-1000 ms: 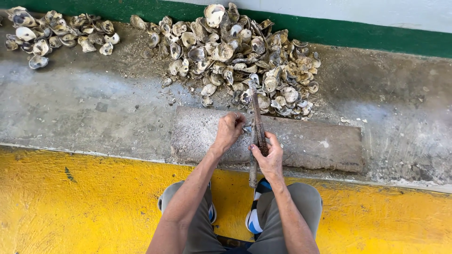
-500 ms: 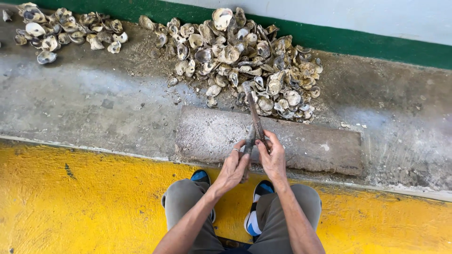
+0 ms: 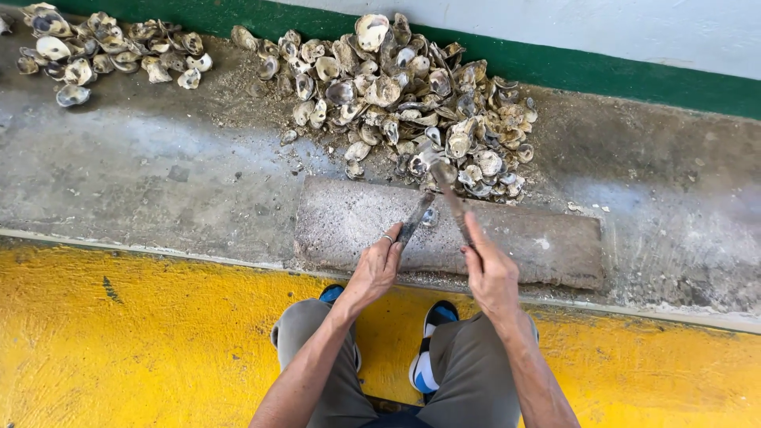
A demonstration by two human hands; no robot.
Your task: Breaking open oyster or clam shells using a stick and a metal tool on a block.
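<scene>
My left hand point(image 3: 372, 273) grips the near end of a flat dark metal blade point(image 3: 418, 215), which lies slanted over a rough grey stone slab point(image 3: 539, 246). A long rusty metal rod point(image 3: 450, 190) is held in my right hand point(image 3: 491, 277). Its far tip reaches the near edge of a big heap of oyster shells point(image 3: 396, 95). The two tools lie close together, spreading apart towards my hands. Both hands hover over the slab's near edge.
A smaller heap of shells point(image 3: 95, 51) lies at the far left on the wet concrete. A yellow painted ledge point(image 3: 158, 341) runs along the near side, with my knees and blue and white shoes point(image 3: 428, 349) below it. A green-striped wall point(image 3: 634, 79) stands behind the heaps.
My left hand has drawn back from beside the rod to the slab's near edge and now holds the flat blade. My right hand has stayed on the rod, shifted slightly right.
</scene>
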